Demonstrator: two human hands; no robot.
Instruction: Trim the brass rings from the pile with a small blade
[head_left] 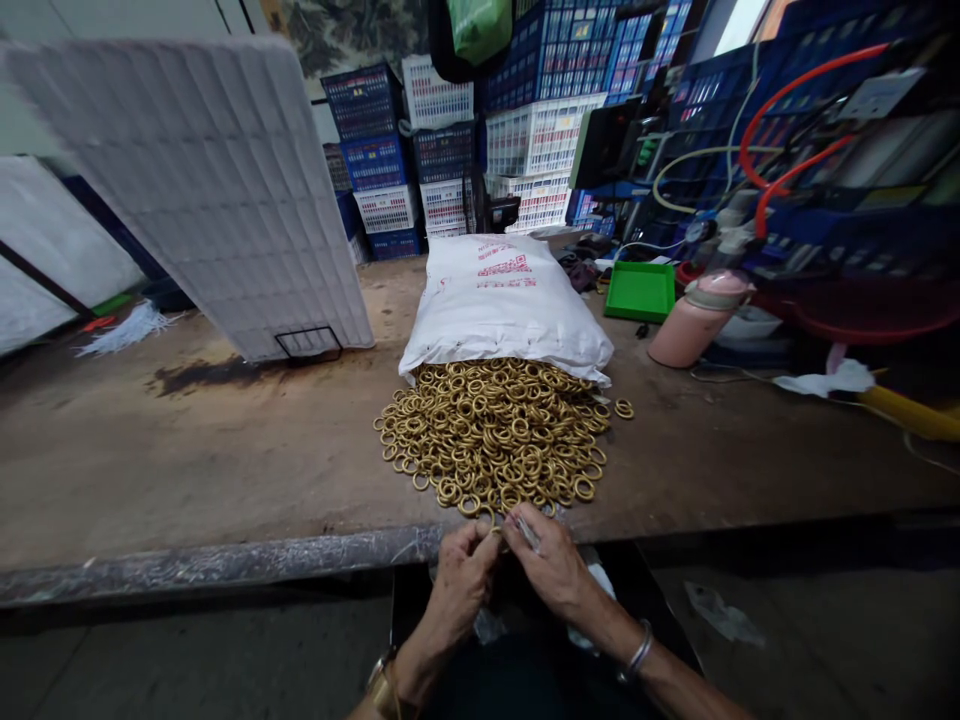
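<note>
A heap of gold-coloured rings [502, 430] spills from the mouth of a white woven sack [502, 290] that lies on the wooden table. At the table's front edge, just below the heap, my left hand [463, 572] is closed, thumb and forefinger pinching a gold ring [495, 531]. Close beside it, my right hand [551, 565] is closed around a slim, pale metallic tool [529, 534]; its exact kind is too small to make out. The fingertips of both hands nearly meet at the ring.
A tall, pale ribbed panel [225, 200] stands at the left on a wire stand. Right of the sack are a green tray [640, 291], a pink bottle [697, 320] and orange hoses [765, 190]. Stacked blue and white crates [540, 135] fill the back.
</note>
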